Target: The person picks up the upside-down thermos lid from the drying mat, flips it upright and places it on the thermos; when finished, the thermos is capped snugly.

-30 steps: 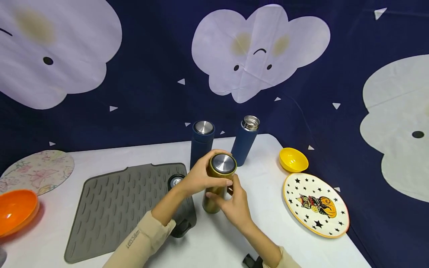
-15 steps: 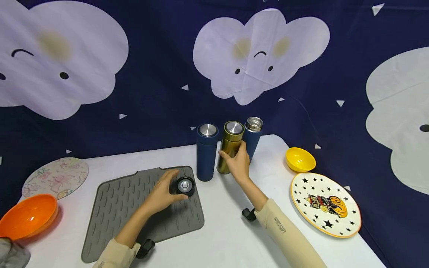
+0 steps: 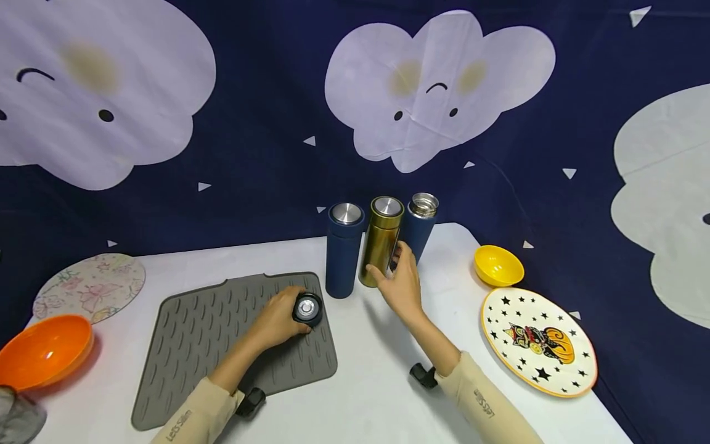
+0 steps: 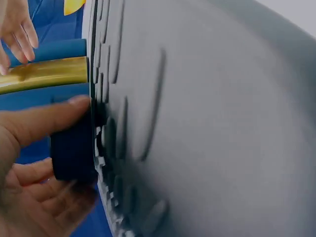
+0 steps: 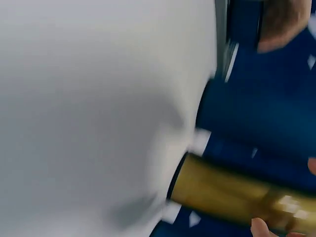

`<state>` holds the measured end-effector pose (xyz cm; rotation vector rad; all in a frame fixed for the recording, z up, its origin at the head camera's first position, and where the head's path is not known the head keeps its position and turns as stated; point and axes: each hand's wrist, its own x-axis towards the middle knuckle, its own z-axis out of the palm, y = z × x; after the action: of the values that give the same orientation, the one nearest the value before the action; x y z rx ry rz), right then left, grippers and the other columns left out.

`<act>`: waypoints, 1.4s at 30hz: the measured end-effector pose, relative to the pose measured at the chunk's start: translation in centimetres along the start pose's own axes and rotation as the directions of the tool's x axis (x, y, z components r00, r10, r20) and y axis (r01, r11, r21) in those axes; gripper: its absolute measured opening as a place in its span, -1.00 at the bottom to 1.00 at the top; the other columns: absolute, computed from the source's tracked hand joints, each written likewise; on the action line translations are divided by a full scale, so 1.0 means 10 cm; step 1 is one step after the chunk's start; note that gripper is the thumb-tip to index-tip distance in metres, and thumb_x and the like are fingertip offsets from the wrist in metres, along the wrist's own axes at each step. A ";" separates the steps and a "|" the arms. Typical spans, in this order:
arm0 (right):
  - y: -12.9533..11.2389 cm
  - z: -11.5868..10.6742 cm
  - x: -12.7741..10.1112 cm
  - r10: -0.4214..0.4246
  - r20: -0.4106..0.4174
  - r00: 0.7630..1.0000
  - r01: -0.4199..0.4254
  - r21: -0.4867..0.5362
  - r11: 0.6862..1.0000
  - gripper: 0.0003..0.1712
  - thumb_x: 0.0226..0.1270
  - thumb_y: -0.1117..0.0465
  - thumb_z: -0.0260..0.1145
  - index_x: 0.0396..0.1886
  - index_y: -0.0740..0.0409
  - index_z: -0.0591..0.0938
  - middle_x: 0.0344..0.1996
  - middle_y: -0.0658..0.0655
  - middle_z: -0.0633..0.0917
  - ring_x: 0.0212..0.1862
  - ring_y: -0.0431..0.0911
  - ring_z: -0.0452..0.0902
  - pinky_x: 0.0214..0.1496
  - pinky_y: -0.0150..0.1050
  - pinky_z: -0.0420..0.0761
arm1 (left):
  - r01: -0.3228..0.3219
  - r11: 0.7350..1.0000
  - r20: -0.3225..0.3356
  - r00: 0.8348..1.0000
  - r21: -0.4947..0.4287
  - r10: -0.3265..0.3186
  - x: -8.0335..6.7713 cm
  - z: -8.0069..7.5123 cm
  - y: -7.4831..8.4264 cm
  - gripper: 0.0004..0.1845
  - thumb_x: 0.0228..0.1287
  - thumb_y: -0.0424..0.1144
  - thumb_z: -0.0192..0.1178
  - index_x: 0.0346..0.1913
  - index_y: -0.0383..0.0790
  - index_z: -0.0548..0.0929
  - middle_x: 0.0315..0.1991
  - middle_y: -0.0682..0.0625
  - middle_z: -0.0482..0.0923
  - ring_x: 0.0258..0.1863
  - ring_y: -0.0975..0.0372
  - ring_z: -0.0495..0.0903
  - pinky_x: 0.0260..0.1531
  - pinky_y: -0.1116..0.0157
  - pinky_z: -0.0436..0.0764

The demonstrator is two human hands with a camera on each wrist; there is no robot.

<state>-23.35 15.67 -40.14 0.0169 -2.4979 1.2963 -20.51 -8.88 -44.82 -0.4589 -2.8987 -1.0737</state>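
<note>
My left hand (image 3: 279,317) grips a dark bottle lid (image 3: 307,308), which sits with its inner side up on the grey ribbed mat (image 3: 188,345). In the left wrist view, thumb and fingers lie on either side of the lid (image 4: 74,148). A gold thermos (image 3: 381,240) with a steel-topped cap stands upright at the back. Just in front of it, my right hand (image 3: 402,287) has its thumb and fingers spread loosely and apart. Left of the gold thermos is a capped navy thermos (image 3: 344,256). An uncapped navy thermos (image 3: 420,225) stands behind to the right, partly covered.
On the right are a yellow bowl (image 3: 499,265) and a star-patterned plate (image 3: 540,345). An orange bowl (image 3: 50,351), a floral round mat (image 3: 91,287) and a greyish see-through vessel (image 3: 19,419) occupy the left side. A dark cloth with clouds hangs behind the white table (image 3: 366,394).
Both hands held the gold thermos earlier; the right hand set it between the navy ones, then loosened and drew back slightly. My left hand moved to the lid and closed around it.
</note>
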 end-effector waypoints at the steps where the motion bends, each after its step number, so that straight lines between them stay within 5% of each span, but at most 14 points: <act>1: -0.03 -0.01 -0.10 -0.003 0.015 1.000 0.002 0.019 1.000 -0.14 0.17 0.11 0.49 0.37 0.32 0.30 0.20 0.38 0.50 0.21 0.23 0.49 0.20 0.10 0.55 | -0.009 1.000 -0.008 1.000 -0.006 0.009 -0.02 -0.01 0.02 -0.17 -0.16 -0.37 0.59 0.25 -0.45 0.46 0.18 -0.31 0.52 0.17 -0.16 0.53 0.13 -0.13 0.52; 5: -0.11 -0.02 -0.42 0.037 0.272 0.962 -0.088 0.179 0.980 -0.29 0.28 0.10 0.42 0.32 0.34 0.40 0.09 0.34 0.62 0.10 0.18 0.61 0.07 -0.01 0.65 | -0.085 0.996 -0.070 0.994 -0.033 0.083 -0.13 -0.08 0.21 -0.18 -0.17 -0.36 0.60 0.25 -0.34 0.47 0.13 -0.19 0.54 0.12 -0.07 0.57 0.09 -0.08 0.56; 10: -0.18 -0.04 -0.66 0.054 0.663 0.746 -0.423 0.411 0.808 -0.33 0.43 0.09 0.27 0.36 0.41 0.35 0.04 0.35 0.67 0.00 0.09 0.70 0.08 -0.11 0.68 | -0.227 0.971 -0.150 0.965 -0.076 0.214 -0.33 -0.19 0.54 -0.19 -0.20 -0.39 0.62 0.22 -0.22 0.50 0.10 -0.06 0.54 0.09 0.07 0.59 0.07 0.00 0.60; 13: -0.24 -0.07 -0.74 0.018 0.721 0.692 -0.506 0.467 0.725 -0.36 0.43 0.09 0.27 0.33 0.43 0.38 -0.03 0.29 0.72 -0.14 -0.06 0.74 0.02 -0.19 0.70 | -0.293 0.955 -0.165 0.945 -0.049 0.282 -0.43 -0.20 0.69 -0.20 -0.18 -0.37 0.61 0.23 -0.19 0.50 0.11 -0.02 0.52 0.09 0.14 0.58 0.06 0.07 0.63; 17: -0.28 -0.10 -0.84 0.005 0.715 0.699 -0.520 0.504 0.690 -0.41 0.39 0.18 0.32 0.25 0.48 0.41 -0.12 0.22 0.75 -0.26 -0.15 0.74 -0.08 -0.26 0.72 | -0.344 0.938 -0.150 0.930 -0.036 0.336 -0.52 -0.19 0.79 -0.22 -0.13 -0.31 0.60 0.24 -0.18 0.50 0.14 0.01 0.50 0.12 0.18 0.54 0.08 0.12 0.62; 20: -0.28 -0.12 -0.92 -0.019 0.660 0.751 -0.451 0.534 0.715 -0.49 0.36 0.24 0.34 0.18 0.46 0.47 -0.13 0.25 0.75 -0.22 -0.15 0.74 -0.12 -0.29 0.72 | -0.308 0.939 -0.104 0.950 -0.152 0.295 -0.56 -0.21 0.80 -0.17 -0.07 -0.13 0.60 0.32 -0.10 0.45 0.26 0.02 0.46 0.24 0.12 0.49 0.17 0.03 0.56; 23: -0.26 -0.15 -0.99 -0.188 0.500 0.845 -0.137 0.543 0.828 -0.61 0.34 0.29 0.36 0.10 0.34 0.54 -0.10 0.23 0.75 -0.12 -0.18 0.71 -0.13 -0.35 0.70 | -0.202 0.879 -0.024 0.977 -0.431 0.213 -0.55 -0.27 0.77 -0.12 0.07 -0.04 0.51 0.43 -0.11 0.32 0.40 -0.09 0.36 0.39 -0.03 0.36 0.32 -0.04 0.42; 25: -0.25 -0.16 -1.01 -0.408 0.347 0.844 0.224 0.463 0.858 -0.65 0.34 0.33 0.35 0.09 0.29 0.56 -0.04 0.24 0.73 -0.03 -0.12 0.70 -0.05 -0.35 0.69 | -0.109 0.779 0.050 0.983 -0.617 0.177 -0.53 -0.31 0.75 -0.09 0.15 -0.06 0.45 0.49 -0.17 0.21 0.45 -0.18 0.28 0.44 -0.10 0.28 0.38 0.05 0.36; 27: -0.25 -0.17 -1.00 -0.656 0.194 0.730 0.599 0.282 0.750 -0.72 0.40 0.35 0.27 0.07 0.28 0.59 0.00 0.26 0.71 0.04 -0.02 0.68 0.05 -0.30 0.67 | -0.034 0.656 0.126 0.973 -0.754 0.195 -0.50 -0.32 0.73 -0.07 0.20 -0.14 0.42 0.51 -0.28 0.13 0.46 -0.27 0.23 0.46 -0.09 0.25 0.40 0.21 0.33; 29: -0.27 -0.18 -0.97 -0.847 0.089 0.524 0.844 0.077 0.530 -0.76 0.43 0.39 0.17 0.03 0.34 0.60 0.03 0.31 0.68 0.06 0.11 0.67 0.11 -0.23 0.65 | 0.020 0.546 0.187 0.949 -0.838 0.252 -0.48 -0.30 0.74 -0.02 0.18 -0.21 0.44 0.51 -0.39 0.07 0.46 -0.33 0.18 0.44 -0.03 0.30 0.34 0.32 0.40; 33: -0.34 -0.19 -0.89 -0.986 0.012 0.166 0.961 -0.225 0.160 -0.78 0.43 0.42 0.10 -0.14 0.38 0.66 -0.04 0.41 0.70 -0.01 0.23 0.69 0.07 -0.16 0.67 | 0.023 0.404 0.189 0.907 -0.914 0.377 -0.51 -0.19 0.80 -0.04 0.08 -0.39 0.48 0.47 -0.45 0.12 0.41 -0.33 0.25 0.28 0.15 0.48 0.16 0.36 0.56; 35: -0.38 -0.21 -0.87 -0.998 0.006 0.062 0.952 -0.301 0.058 -0.79 0.47 0.39 0.10 -0.18 0.36 0.67 -0.09 0.42 0.71 -0.05 0.23 0.70 0.01 -0.17 0.70 | -0.030 0.412 0.154 0.901 -0.911 0.406 -0.53 -0.16 0.84 -0.10 0.03 -0.45 0.48 0.43 -0.37 0.22 0.37 -0.27 0.33 0.19 0.17 0.54 0.11 0.33 0.60; 38: -0.41 -0.24 -0.86 -0.999 0.004 -0.051 0.928 -0.369 -0.049 -0.67 0.59 0.26 0.02 -0.23 0.33 0.66 -0.16 0.41 0.72 -0.11 0.22 0.72 -0.06 -0.21 0.72 | -0.112 0.493 0.110 0.910 -0.863 0.400 -0.58 -0.13 0.88 -0.17 -0.01 -0.44 0.51 0.35 -0.19 0.36 0.26 -0.16 0.46 0.09 0.19 0.58 0.03 0.29 0.65; 42: -0.38 -0.25 -0.83 -0.991 -0.008 -0.131 0.909 -0.400 -0.117 -0.55 0.65 0.13 -0.08 -0.26 0.29 0.65 -0.20 0.40 0.74 -0.14 0.21 0.73 -0.07 -0.21 0.73 | -0.200 0.608 0.051 0.928 -0.769 0.369 -0.63 -0.11 0.91 -0.24 -0.04 -0.38 0.53 0.27 -0.13 0.44 0.14 -0.13 0.55 -0.01 0.22 0.60 -0.05 0.29 0.67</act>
<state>-14.18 14.29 -38.24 1.3002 -1.3941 0.1390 -12.01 -4.72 -38.98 -1.0613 -2.2119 -2.2500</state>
